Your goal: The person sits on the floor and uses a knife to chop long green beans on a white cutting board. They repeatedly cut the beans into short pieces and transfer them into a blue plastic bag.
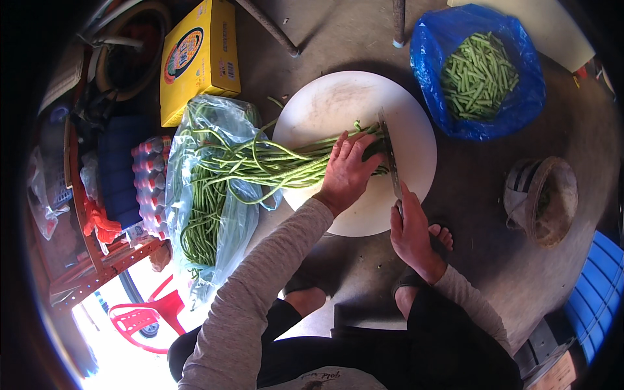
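A thick bundle of long green beans lies across a round white chopping board. My left hand presses down on the bundle close to its right end, fingers curled over the beans. In my right hand is the handle of a kitchen knife, its blade standing beside the bean ends. The bundle trails left onto a clear plastic bag, where more long beans lie. Cut bean pieces fill part of a blue plastic bag at the upper right.
A yellow carton stands behind the clear bag, near shrink-wrapped bottles by a rusty metal shelf. A worn bucket is on the floor to the right. Metal legs rise beyond the board. A red plastic chair is at lower left.
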The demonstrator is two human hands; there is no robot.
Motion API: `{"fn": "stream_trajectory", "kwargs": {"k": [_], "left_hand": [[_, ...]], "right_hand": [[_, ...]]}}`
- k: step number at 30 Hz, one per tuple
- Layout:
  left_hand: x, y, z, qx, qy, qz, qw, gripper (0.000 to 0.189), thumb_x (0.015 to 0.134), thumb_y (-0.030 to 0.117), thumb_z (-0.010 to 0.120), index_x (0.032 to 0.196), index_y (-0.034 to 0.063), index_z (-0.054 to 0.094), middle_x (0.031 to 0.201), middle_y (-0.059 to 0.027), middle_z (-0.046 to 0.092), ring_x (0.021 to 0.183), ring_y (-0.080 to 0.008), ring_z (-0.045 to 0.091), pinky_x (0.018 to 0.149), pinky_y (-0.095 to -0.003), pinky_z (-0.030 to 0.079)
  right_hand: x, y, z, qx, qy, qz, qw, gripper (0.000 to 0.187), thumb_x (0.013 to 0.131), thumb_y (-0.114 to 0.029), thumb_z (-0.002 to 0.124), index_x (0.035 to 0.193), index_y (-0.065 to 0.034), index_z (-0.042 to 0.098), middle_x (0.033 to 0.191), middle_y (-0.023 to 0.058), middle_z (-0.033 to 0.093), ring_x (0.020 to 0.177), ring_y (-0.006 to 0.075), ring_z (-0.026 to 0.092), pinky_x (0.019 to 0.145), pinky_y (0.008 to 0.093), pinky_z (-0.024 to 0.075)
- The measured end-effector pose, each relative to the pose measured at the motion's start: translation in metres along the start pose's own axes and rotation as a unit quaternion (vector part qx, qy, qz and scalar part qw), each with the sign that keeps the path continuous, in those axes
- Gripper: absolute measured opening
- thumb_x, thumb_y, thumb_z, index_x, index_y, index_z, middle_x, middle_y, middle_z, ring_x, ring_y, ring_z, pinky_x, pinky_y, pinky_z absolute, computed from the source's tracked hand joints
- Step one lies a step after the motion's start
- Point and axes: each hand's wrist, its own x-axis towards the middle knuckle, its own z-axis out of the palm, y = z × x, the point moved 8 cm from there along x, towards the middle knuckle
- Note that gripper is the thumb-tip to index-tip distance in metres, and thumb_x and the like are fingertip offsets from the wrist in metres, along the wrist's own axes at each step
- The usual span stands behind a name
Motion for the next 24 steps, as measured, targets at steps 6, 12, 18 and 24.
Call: {"fn": "stream_trajectory", "kwargs": {"k": [6, 12, 18, 24], "left_hand": [[0.007, 0.000, 0.001, 0.008, -0.023, -0.003, 1.000, 0.026, 0.089, 0.016, 0.077, 0.115, 0.0174, 0.075, 0.144, -0.0105, 0.054, 0.142, -0.0344, 0.049, 0.123, -0.0580, 0.037], [0.015, 0.005, 0.005, 0.001, -0.033, -0.010, 0.999, 0.021, 0.088, 0.011, 0.075, 0.108, 0.0096, 0.074, 0.146, -0.0134, 0.053, 0.143, -0.0354, 0.048, 0.123, -0.0576, 0.037], [0.017, 0.006, 0.005, -0.023, 0.012, -0.001, 1.000, 0.021, 0.084, 0.009, 0.074, 0.104, 0.0068, 0.072, 0.143, -0.0145, 0.054, 0.136, -0.0362, 0.052, 0.115, -0.0557, 0.043], [0.016, 0.007, 0.001, 0.032, 0.016, 0.012, 0.999, 0.023, 0.083, 0.011, 0.075, 0.106, 0.0089, 0.074, 0.134, -0.0122, 0.058, 0.125, -0.0333, 0.055, 0.107, -0.0514, 0.046]], "right_hand": [[0.000, 0.000, 0.000, -0.001, 0.000, 0.003, 1.000, 0.063, 0.099, 0.003, 0.057, 0.158, 0.0030, 0.037, 0.114, 0.0267, 0.058, 0.099, 0.0458, 0.063, 0.085, 0.0516, 0.0524], [0.001, 0.000, 0.000, 0.003, -0.006, 0.000, 1.000, 0.064, 0.099, 0.003, 0.057, 0.159, 0.0023, 0.035, 0.114, 0.0272, 0.058, 0.100, 0.0467, 0.062, 0.085, 0.0516, 0.0525], [0.000, -0.001, 0.002, 0.001, -0.012, 0.007, 1.000, 0.064, 0.099, 0.003, 0.057, 0.160, 0.0023, 0.035, 0.118, 0.0282, 0.058, 0.104, 0.0478, 0.062, 0.088, 0.0525, 0.0521], [-0.001, -0.002, 0.000, 0.024, 0.021, -0.016, 0.999, 0.062, 0.098, 0.003, 0.057, 0.158, 0.0023, 0.038, 0.117, 0.0283, 0.059, 0.104, 0.0466, 0.062, 0.089, 0.0509, 0.0515]]}}
